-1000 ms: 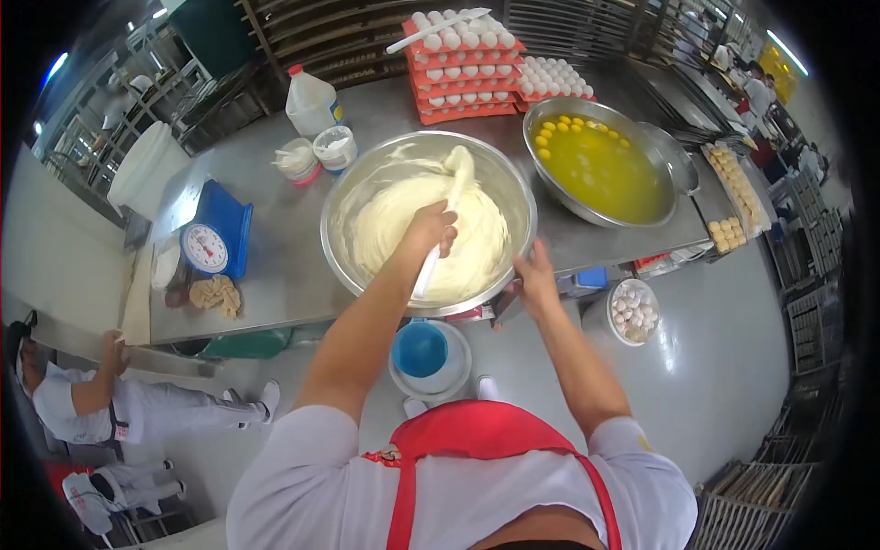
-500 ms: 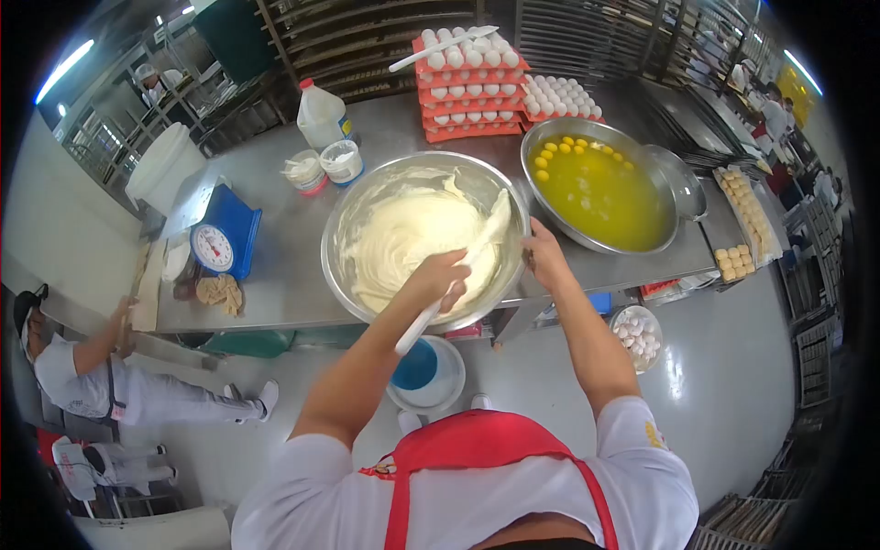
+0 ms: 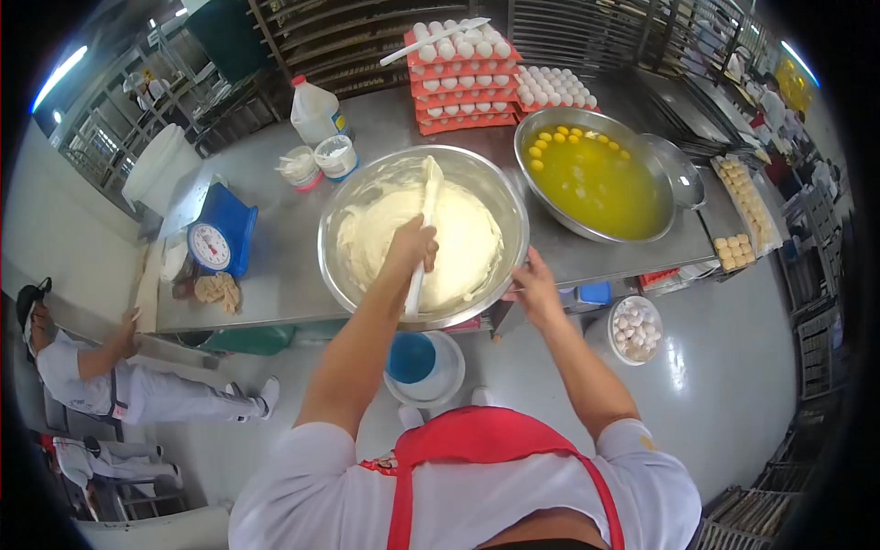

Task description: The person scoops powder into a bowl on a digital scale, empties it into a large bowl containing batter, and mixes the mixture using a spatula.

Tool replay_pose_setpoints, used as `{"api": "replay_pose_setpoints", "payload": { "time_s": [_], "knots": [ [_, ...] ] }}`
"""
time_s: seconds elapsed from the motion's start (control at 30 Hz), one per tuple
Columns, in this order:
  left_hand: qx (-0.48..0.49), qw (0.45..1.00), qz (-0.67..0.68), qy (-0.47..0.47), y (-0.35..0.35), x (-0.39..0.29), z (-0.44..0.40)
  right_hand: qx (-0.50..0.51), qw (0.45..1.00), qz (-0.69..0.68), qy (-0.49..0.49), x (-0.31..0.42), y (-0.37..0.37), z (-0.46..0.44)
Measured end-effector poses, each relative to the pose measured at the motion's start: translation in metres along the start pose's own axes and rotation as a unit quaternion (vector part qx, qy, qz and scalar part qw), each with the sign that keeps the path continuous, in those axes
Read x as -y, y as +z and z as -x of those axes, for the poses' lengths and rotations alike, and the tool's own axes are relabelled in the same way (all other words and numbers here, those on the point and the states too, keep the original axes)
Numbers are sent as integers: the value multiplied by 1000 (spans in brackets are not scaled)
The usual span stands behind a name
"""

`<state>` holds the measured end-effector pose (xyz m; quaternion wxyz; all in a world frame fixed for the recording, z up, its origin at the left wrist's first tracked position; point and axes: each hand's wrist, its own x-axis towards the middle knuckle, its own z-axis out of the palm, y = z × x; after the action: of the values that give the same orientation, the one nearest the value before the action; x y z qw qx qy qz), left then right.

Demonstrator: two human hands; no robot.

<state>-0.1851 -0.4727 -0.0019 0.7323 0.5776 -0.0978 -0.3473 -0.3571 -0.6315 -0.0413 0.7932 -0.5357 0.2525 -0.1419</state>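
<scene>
My left hand is wrapped around the handle of a white spatula. The spatula's batter-coated blade points away from me, over the far part of a large metal bowl. Thick, pale cream batter with swirl marks fills much of that bowl. At the bowl's right rim, my right hand grips the edge with its fingers and thumb. To the right stands another big metal bowl, holding yellow liquid and several whole yolks.
Stacked egg trays carry another spatula. A jug, two tubs and a blue scale stand leftward. Below are a bucket of eggshells and a bucket with blue inside. A co-worker stands left.
My left hand has swung the spatula from the bowl's right side toward its middle and far side. My right hand has slid slightly nearer to me along the rim.
</scene>
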Motion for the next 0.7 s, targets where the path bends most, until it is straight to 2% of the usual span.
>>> {"api": "replay_pose_setpoints", "payload": {
  "time_s": [0.03,0.07,0.1,0.13,0.17,0.23,0.27,0.3,0.33,0.4,0.43,0.47,0.53,0.57,0.6,0.7],
  "knots": [
    [10,999,32,-43,-6,10,7,-78,996,16,31,12,2,-7],
    [19,994,64,-88,-10,23,16,-78,996,12,35,22,2,-22],
    [9,991,-121,-53,26,1,53,-21,999,-9,32,36,0,-39],
    [86,986,-92,-111,32,-7,52,35,999,-30,28,46,-2,-51],
    [54,993,-32,-103,29,-1,35,55,998,27,-6,34,-4,-63],
    [29,995,40,-90,5,2,-5,16,999,12,-30,8,4,-40],
    [-6,999,32,-11,0,-7,7,-20,999,-6,-49,-10,10,-19],
    [-21,998,50,-40,0,-10,14,-26,999,22,-13,-7,18,10],
    [-35,995,69,-66,3,-9,20,-21,999,22,-19,-2,15,-1],
    [-18,997,69,34,16,29,44,-96,991,-90,21,1,-4,-15],
    [73,994,-49,-57,21,18,53,-36,998,-42,15,24,-1,-25],
    [75,994,-48,-56,19,17,44,-37,998,-41,14,26,1,-40],
    [15,999,1,-33,11,17,3,50,996,-18,-66,10,8,-56],
    [-16,999,27,-15,8,11,-13,-10,996,7,-85,3,20,-33],
    [-31,998,24,-42,3,-7,-8,-45,996,-28,-71,-8,31,-9],
    [-27,997,14,-75,13,-6,25,-35,998,-49,-28,-8,17,0]
  ]
}}
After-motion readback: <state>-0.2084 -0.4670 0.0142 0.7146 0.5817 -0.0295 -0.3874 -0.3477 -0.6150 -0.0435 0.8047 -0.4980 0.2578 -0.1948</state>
